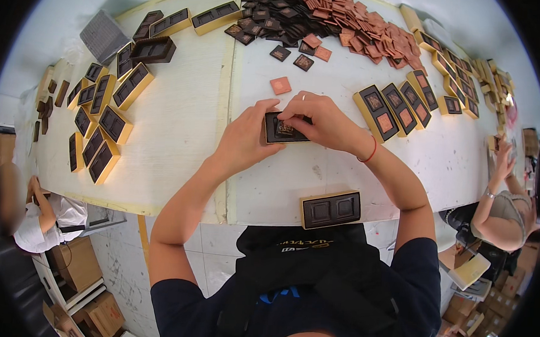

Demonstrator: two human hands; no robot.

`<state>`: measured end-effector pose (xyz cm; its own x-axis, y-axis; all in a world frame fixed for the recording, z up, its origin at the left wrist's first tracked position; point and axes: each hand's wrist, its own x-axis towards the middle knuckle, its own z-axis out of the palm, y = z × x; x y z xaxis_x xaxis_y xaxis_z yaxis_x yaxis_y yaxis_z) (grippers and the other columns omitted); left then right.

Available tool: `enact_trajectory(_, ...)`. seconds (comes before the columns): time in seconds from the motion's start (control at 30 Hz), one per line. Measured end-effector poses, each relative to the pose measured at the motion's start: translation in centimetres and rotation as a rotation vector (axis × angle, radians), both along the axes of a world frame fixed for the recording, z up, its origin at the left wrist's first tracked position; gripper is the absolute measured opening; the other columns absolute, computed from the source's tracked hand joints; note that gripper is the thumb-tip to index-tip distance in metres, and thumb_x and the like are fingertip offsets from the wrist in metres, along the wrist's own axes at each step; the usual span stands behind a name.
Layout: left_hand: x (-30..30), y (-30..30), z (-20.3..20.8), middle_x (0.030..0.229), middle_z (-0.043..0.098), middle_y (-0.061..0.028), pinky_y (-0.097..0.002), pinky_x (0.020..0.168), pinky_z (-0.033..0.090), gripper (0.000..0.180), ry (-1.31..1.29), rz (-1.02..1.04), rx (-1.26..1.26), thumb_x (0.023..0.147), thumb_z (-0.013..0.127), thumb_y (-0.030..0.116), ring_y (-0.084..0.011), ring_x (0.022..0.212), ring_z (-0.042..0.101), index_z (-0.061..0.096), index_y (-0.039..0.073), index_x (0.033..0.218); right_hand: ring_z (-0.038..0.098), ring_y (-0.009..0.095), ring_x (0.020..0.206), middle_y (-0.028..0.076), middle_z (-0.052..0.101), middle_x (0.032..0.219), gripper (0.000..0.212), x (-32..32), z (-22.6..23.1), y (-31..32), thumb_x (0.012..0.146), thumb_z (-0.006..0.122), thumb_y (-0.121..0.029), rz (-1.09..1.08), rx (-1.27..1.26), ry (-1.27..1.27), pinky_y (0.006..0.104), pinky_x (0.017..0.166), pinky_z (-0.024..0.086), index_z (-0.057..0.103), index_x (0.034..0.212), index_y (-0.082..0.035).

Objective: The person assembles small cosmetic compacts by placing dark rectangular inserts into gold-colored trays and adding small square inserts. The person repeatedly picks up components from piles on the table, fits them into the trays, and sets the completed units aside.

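A small rectangular box with a dark inner tray (270, 127) is between my hands above the table. My left hand (242, 137) is closed around its left end, thumb along the near side. A dark square wrapped piece (285, 129) lies in the tray's left part. The fingers of my right hand (327, 121) are bent together on that piece and cover the box's right half. Just beyond my hands is a copper-coloured square piece (280, 85). Close to the front edge, a gold box with two bare dark compartments (331, 210) lies in front of me.
At the far side are heaps of dark squares (279, 15) and copper squares (372, 31). Gold boxes with bare trays (111, 124) stand at left; filled boxes (378, 112) stand at right. People sit at the left (39, 218) and right (506, 215) ends.
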<state>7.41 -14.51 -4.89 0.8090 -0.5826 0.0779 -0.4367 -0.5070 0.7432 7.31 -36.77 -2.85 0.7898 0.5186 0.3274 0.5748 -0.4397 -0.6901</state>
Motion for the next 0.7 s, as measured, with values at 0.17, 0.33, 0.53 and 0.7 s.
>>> enact_trajectory(0.17,-0.4,-0.4,0.4,0.123,0.06,-0.0096,-0.0402,0.091,0.052,0.078,-0.053,0.027,0.038,0.072,0.086,0.018,-0.0322,0.115,0.059,0.043,0.013,0.137,0.063,0.024,0.091,0.008,0.068,0.09,0.018,-0.9,-0.9,-0.1,0.083,0.073,0.002,0.013,-0.046,-0.153,0.034,0.076,0.053,0.075,0.099,-0.006)
enact_trajectory(0.33,-1.7,-0.4,0.7,0.124,0.061,-0.0091,-0.0402,0.094,0.051,0.061,-0.333,-0.035,0.064,0.071,0.085,0.013,-0.0304,0.112,0.059,0.057,0.011,0.125,0.067,0.024,0.091,0.009,0.072,0.093,0.019,-0.7,0.2,-2.3,0.084,0.073,0.002,-0.039,0.026,0.106,0.0325,0.08,0.054,0.076,0.101,-0.005)
enact_trajectory(0.53,-1.8,-1.4,0.2,0.114,0.067,-0.0042,-0.0417,0.099,0.049,0.027,-0.502,-0.135,-0.025,0.078,0.078,0.006,-0.0297,0.111,0.06,0.07,0.01,0.104,0.068,0.032,0.087,0.016,0.072,0.092,0.023,9.1,-1.1,-13.6,0.081,0.077,-0.022,-0.717,-0.337,-0.276,0.043,0.077,0.054,0.073,0.095,-0.003)
enact_trajectory(0.7,-1.7,-1.2,-0.1,0.11,0.07,-0.0021,-0.042,0.101,0.049,0.023,-0.518,-0.111,-0.053,0.08,0.076,0.003,-0.0298,0.11,0.061,0.071,0.01,0.102,0.069,0.033,0.085,0.015,0.072,0.086,0.023,12.3,-2.2,-15.5,0.079,0.075,-0.025,-0.78,-0.523,-0.2,0.0437,0.077,0.055,0.075,0.09,-0.006)
